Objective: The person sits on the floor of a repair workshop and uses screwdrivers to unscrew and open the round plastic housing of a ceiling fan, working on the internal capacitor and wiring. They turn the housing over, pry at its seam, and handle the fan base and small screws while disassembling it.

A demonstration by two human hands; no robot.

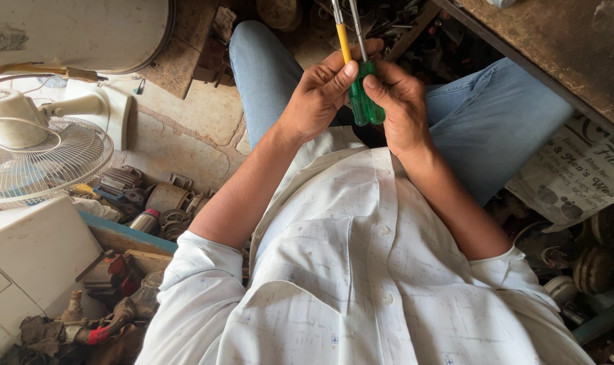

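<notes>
Both hands meet above the lap, far from the body. The left hand (317,94) has its fingers curled around a yellow-shafted screwdriver (344,42), thumb pressed on it. The right hand (400,101) closes its fingers on the green screwdriver handle (369,105). A white fan (33,145) stands at the left, a newspaper (577,172) lies right.

Screwdriver (361,94) tips — cut off above.
</notes>
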